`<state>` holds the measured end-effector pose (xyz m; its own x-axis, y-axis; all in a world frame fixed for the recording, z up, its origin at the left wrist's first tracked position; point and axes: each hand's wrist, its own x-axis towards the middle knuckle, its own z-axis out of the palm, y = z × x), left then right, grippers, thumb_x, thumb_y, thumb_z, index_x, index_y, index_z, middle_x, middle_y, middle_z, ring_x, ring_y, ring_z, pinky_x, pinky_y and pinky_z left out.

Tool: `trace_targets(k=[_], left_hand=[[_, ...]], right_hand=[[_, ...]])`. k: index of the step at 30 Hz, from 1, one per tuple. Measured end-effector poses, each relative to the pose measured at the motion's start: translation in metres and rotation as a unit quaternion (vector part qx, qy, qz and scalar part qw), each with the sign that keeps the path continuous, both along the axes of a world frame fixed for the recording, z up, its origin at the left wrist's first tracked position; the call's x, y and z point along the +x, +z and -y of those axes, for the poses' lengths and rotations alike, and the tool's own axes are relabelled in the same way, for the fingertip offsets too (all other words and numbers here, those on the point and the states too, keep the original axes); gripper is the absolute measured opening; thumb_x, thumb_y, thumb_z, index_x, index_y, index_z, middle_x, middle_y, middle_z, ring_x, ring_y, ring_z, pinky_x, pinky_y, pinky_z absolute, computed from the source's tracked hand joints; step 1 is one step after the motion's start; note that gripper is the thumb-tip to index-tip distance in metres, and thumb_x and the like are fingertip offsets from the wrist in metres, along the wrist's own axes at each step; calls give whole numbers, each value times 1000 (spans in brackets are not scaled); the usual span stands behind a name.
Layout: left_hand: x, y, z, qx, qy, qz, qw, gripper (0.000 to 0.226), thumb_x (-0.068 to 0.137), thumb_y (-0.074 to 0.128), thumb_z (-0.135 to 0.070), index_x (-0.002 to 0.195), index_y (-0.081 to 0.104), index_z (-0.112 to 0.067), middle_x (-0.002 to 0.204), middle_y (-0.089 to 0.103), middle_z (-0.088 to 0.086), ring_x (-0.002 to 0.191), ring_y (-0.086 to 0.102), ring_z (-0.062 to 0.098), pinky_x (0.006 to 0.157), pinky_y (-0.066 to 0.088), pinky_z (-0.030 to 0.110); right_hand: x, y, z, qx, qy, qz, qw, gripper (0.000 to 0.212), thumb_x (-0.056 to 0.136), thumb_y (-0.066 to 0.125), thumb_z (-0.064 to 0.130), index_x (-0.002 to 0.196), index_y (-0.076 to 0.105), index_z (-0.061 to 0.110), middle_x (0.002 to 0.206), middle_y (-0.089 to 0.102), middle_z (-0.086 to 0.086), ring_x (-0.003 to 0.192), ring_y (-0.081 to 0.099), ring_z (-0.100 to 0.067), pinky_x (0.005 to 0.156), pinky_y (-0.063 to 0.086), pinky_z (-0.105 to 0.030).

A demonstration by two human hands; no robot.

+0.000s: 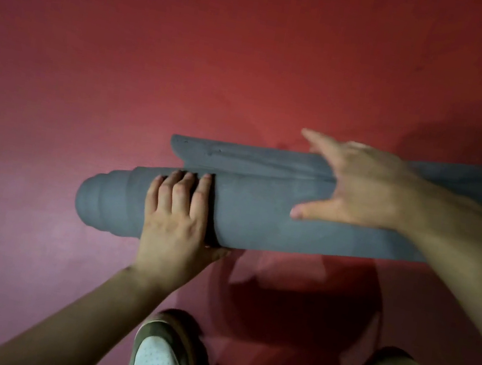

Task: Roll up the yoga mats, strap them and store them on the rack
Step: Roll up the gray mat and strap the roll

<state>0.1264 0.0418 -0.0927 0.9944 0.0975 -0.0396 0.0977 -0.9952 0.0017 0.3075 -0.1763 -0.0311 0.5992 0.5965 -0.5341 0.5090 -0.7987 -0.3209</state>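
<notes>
Mat (259, 216), grey, rolled; left hand (176, 219) grip curled round it; right hand (361, 187) splayed, blurred, perhaps touching

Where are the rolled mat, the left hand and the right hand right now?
mat (259, 216), head view, front face of the rolled body.
left hand (178, 219), head view, back of the hand, fingers curled over the mat.
right hand (364, 185), head view, back of the hand, fingers spread.
</notes>
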Motion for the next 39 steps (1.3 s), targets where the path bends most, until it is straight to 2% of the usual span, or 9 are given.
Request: trace_targets(k=[4, 9, 16, 19, 22, 24, 28, 33, 39], left_hand=[[0, -6, -5, -19, -10, 54, 998, 106, 51, 71, -78, 119, 49, 1, 111, 48, 23, 113, 42, 41, 104, 35, 61], [0, -11, -6, -105, 10, 117, 988, 103, 40, 84, -72, 109, 41, -9, 111, 36, 13, 104, 42, 38, 89, 38, 55], [-31, 7, 11, -261, 98, 161, 947, 60, 71, 73, -59, 101, 42, -17, 100, 42, 3, 89, 37, 19, 81, 29, 32], [-60, 16, 28, -450, 227, 63, 861, 47, 62, 78, -56, 85, 45, -32, 81, 51, -13, 74, 48, 10, 68, 39, 18], [-53, 28, 31, -615, 321, 3, 720, 88, 44, 85, -64, 116, 51, -27, 111, 64, 3, 100, 64, 15, 80, 52, 22], [-26, 55, 21, -674, 298, 28, 676, 105, 49, 85, -70, 131, 45, -17, 125, 61, 8, 117, 61, 18, 94, 53, 36], [13, 141, 20, -705, 203, 69, 676, 88, 75, 82, -47, 138, 44, 0, 135, 57, 20, 129, 51, 37, 108, 37, 65], [-14, 266, 53, -677, 167, 118, 707, 91, 54, 87, -29, 131, 46, -5, 121, 69, 9, 113, 65, 18, 85, 53, 23], [-64, 391, 82, -640, 51, 135, 755, 110, 37, 96, -48, 129, 40, -28, 128, 60, -10, 118, 58, 2, 93, 51, 21]], right_hand=[[-21, -12, -13, 39, 86, 41, 995, 117, 37, 57, 91, 137, 42, 33, 110, 40, 2, 105, 43, -19, 94, 46, -37], [-38, -25, -26, 7, 138, 115, 984, 122, 35, 75, 77, 131, 37, 13, 130, 51, -7, 115, 50, -28, 102, 42, -43], [-45, -20, -27, 20, 106, 172, 979, 119, 45, 74, 70, 149, 28, 34, 120, 54, -3, 98, 50, -28, 87, 46, -42], [-42, 2, -26, 65, 57, 208, 974, 118, 44, 76, 70, 148, 34, 33, 117, 53, -4, 94, 50, -29, 82, 45, -41], [-41, 40, -25, 112, 9, 238, 965, 122, 42, 74, 73, 149, 32, 33, 115, 50, -3, 94, 49, -27, 83, 45, -41], [-47, 70, -23, 152, -15, 232, 961, 125, 41, 72, 73, 151, 27, 35, 115, 46, 1, 96, 47, -24, 88, 46, -39], [-67, 137, -11, 202, -67, 183, 960, 129, 44, 77, 67, 150, 7, 44, 113, 34, 5, 105, 41, -19, 96, 43, -35], [-110, 230, 20, 241, -128, 134, 953, 130, 46, 84, 57, 144, 2, 39, 125, 33, 4, 119, 42, -19, 99, 38, -26], [-188, 319, 53, 357, -226, 124, 898, 131, 36, 86, 55, 146, 18, 37, 133, 40, 6, 119, 49, -10, 97, 48, -31]])
